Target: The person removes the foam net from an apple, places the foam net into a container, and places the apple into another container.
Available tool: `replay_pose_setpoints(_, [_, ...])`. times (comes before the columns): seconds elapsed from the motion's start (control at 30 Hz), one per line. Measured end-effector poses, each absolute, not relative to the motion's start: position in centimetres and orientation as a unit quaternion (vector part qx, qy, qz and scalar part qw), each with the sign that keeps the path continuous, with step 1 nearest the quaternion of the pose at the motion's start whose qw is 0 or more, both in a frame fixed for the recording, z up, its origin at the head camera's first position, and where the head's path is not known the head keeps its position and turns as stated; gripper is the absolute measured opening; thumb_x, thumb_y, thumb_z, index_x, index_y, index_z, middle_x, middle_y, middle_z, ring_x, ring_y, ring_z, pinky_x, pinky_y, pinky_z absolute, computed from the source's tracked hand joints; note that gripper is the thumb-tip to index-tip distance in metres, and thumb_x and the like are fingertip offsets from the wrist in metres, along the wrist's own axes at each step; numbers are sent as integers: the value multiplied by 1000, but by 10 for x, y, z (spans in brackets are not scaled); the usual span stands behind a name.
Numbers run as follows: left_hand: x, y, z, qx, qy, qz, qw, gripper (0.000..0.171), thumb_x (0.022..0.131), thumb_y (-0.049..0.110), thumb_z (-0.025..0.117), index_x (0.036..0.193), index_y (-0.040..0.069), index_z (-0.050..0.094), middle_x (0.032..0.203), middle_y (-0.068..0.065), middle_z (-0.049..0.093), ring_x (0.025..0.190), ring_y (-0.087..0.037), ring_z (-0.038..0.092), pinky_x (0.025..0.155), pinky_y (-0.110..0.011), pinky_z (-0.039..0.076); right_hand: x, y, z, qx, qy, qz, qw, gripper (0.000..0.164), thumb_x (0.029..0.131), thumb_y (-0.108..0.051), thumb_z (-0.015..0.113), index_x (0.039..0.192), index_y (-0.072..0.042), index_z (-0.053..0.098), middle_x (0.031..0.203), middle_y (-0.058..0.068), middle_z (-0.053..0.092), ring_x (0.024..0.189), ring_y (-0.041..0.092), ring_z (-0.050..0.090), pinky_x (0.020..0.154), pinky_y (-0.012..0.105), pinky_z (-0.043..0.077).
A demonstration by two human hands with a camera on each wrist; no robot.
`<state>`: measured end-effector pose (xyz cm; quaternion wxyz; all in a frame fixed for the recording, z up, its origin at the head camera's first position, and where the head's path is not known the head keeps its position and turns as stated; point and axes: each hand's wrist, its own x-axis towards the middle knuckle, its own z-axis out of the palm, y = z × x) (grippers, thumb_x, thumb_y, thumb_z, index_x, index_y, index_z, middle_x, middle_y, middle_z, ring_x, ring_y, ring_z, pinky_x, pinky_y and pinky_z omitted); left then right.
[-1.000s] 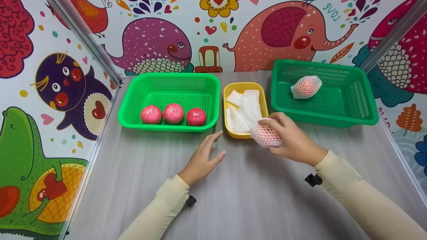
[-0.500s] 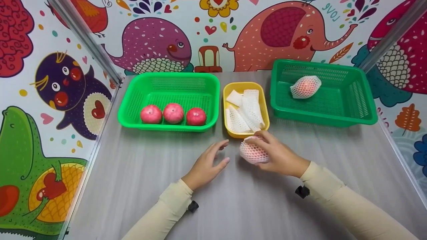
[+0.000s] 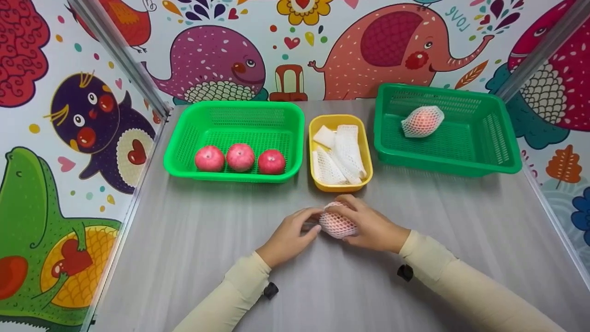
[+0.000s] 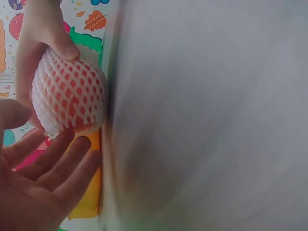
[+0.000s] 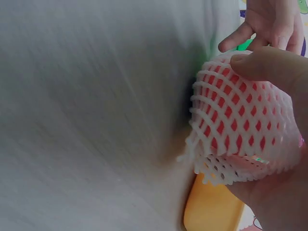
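My right hand [image 3: 375, 226] grips a round pink-red fruit [image 3: 338, 222] in a white foam net, held in front of the yellow tub. In the right wrist view the net's [image 5: 240, 120] near end gapes past the fruit, and the thumb lies over the other end. My left hand [image 3: 290, 235] is beside it with fingers spread and loosely bent. In the left wrist view its fingertips [image 4: 83, 143] are right at the lower end of the netted fruit [image 4: 72, 94].
A light green basket [image 3: 184, 173] at the left holds three bare pink-red fruits [image 3: 240, 157]. The yellow tub [image 3: 341, 188] contains several white foam nets [image 3: 348, 147]. In the dark green basket [image 3: 442, 167] at the right lies another netted fruit [image 3: 422, 121]. Printed walls stand behind and beside the grey table [image 3: 193, 230].
My right hand has brought the netted fruit from the tub's right front corner leftward and toward me. My left hand has shifted slightly right and nearer, up to the fruit.
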<state>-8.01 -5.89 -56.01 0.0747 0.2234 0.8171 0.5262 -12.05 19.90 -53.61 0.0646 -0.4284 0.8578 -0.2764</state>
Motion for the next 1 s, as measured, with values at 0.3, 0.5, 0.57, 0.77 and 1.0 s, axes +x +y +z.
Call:
replay_pose_setpoints(0.3, [-81,-53,-557,210,816,532,86,37,100,14,62,136,18,58,126,6,60,107,-9,62,89,-24,52,-118,203,-537,-400,860,-302,98,89,76,-24,91,150,-28,43,153,14,34,132,29,44,100,47,47])
replay_pose_setpoints(0.5, [-80,-49,-558,198,819,528,104,36,101,11,61,136,14,57,119,0,63,99,-9,65,86,-25,53,-115,205,-533,-349,881,-285,141,101,78,-34,88,159,-21,29,151,20,38,131,33,47,102,49,45])
replay_pose_setpoints(0.57, [-80,-48,-559,193,822,522,119,35,101,8,60,135,11,57,119,-1,63,98,-8,66,86,-24,53,-115,204,-531,-335,887,-280,152,105,77,-35,89,160,-16,26,147,22,43,129,33,50,103,49,45])
replay_pose_setpoints(0.77, [-82,-45,-561,205,842,482,133,48,97,3,65,142,4,50,126,-6,60,90,-8,65,81,-23,53,-116,203,-528,-330,882,-293,162,105,76,-26,90,158,-6,28,140,25,52,124,33,55,101,49,46])
replay_pose_setpoints(1.0, [-84,-42,-558,238,869,425,91,59,97,-1,61,151,8,42,137,-8,55,112,-16,59,98,-28,48,-118,205,-527,-346,869,-314,163,105,72,-20,92,157,-8,32,143,23,51,127,31,53,104,48,44])
